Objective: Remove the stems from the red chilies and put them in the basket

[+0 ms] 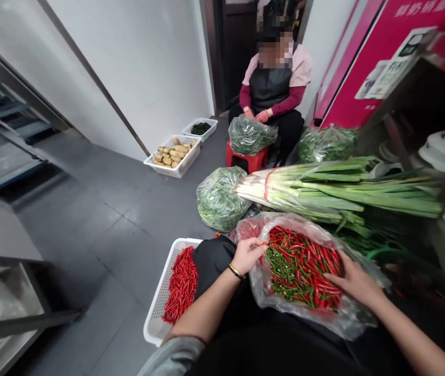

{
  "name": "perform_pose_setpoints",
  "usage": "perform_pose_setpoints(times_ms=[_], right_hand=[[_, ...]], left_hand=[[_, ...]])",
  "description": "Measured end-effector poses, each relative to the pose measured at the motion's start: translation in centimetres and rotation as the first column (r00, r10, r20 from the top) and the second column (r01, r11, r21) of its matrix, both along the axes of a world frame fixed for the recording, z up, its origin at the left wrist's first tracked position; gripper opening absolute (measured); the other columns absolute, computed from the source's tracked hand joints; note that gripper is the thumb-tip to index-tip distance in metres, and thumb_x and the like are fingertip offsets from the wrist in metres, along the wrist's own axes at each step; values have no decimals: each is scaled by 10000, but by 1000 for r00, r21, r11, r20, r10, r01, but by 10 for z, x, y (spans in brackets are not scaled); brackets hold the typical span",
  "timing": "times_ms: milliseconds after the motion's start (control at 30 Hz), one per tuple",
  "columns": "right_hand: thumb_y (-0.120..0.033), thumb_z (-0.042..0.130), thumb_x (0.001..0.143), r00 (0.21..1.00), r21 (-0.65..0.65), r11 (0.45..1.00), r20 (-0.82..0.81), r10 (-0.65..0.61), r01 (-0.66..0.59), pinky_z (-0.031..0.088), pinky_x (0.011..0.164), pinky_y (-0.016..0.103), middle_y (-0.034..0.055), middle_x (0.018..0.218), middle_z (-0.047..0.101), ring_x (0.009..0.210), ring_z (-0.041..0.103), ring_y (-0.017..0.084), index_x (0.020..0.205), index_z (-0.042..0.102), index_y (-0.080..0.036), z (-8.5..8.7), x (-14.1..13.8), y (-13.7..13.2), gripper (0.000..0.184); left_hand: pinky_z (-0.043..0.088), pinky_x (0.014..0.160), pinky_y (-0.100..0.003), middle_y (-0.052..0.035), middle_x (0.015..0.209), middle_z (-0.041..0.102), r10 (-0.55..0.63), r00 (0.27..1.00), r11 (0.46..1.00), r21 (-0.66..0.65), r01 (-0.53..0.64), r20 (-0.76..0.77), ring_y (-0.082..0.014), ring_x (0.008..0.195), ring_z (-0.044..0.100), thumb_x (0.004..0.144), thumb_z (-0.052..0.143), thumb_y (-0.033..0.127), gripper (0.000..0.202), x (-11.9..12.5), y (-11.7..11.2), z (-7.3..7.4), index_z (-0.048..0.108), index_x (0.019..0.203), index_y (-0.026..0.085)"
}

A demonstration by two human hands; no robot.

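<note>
Grey tile floor [101, 230]; left hand [248, 254] curled, grip unclear; right hand [353, 282] flat on chilies [301, 266], crinkly bag [348, 318].

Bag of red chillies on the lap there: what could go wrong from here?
1. Both hands are bare. The left hand and right hand are at the bag of chillies, so juice may sting skin, or eyes if they are rubbed.
2. The thin plastic lies loose on the lap and could slide or spill.
3. The white basket sits close beside the leg, and a shifted knee might knock it.
</note>
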State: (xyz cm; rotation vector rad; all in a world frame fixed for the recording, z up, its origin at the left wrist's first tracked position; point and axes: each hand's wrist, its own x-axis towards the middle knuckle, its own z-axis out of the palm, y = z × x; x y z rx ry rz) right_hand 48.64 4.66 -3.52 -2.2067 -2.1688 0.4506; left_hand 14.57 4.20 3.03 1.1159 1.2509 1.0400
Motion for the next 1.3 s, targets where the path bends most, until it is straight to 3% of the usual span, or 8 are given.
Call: perform_pose_setpoints(times_ms=[233,400,500,700,833,933,1100,1300], right_hand=[[-391,373,879,947,-97,976,242,213,-195,500,745,452,267,1282,513,886,666,326,1391,399,-92,34,-56,-3,594],[-298,457,830,894,98,902,215,393,-420,424,966,481,254,1356,465,1208,511,356,1404,365,-95,25,-60,-23,616],[-299,457,821,923,166,916,191,333,-365,373,1026,471,273,1422,380,1309,407,352,1441,270,-49,12,-60,-4,694],[-451,470,819,975,-99,982,135,176,-164,429,933,452,278,1193,583,1121,574,356,1388,359,10,10,-69,54,741],[-569,416,821,962,-206,955,126,241,-212,443,892,453,256,1092,646,1004,627,363,1217,538,-32,7,-39,47,679],[-635,412,798,970,-152,972,135,200,-179,441,885,470,267,1122,637,1003,628,375,1308,459,-33,-2,-22,46,791],[-624,504,760,993,-289,955,68,97,-73,458,860,409,254,1191,617,1070,616,346,1444,269,-19,3,-38,69,943],[-430,502,797,994,-241,970,93,51,-27,450,809,354,195,1174,640,1026,632,298,1325,463,-111,25,-54,60,619]], left_hand=[[410,433,-217,-21,605,630,43,921,990,-138,11,388,-88,453,512,625,748,502,416,5,-12,19,606,720,123],[384,400,-202,-16,595,632,94,881,987,-156,-24,463,-82,426,509,635,757,458,380,1,-13,29,609,732,122],[388,415,-199,-24,588,634,95,841,985,-174,-1,533,-84,430,523,611,775,414,356,6,-12,36,620,720,112],[309,348,-191,-28,500,583,95,768,986,-167,15,633,-73,349,467,617,744,367,314,-3,-6,51,621,676,85],[286,318,-187,-23,482,571,158,747,982,-181,-50,646,-79,331,466,648,703,370,291,-18,-9,51,620,684,94],[326,327,-190,-22,473,563,163,726,981,-189,-47,668,-91,345,489,621,708,361,280,-17,-10,46,618,658,98],[340,332,-197,-20,476,561,111,742,983,-184,18,662,-101,353,501,611,714,347,267,-7,-11,48,619,654,102],[331,344,-190,-4,486,561,142,773,982,-184,-33,618,-87,356,491,650,710,364,269,-14,-9,52,605,676,118]])
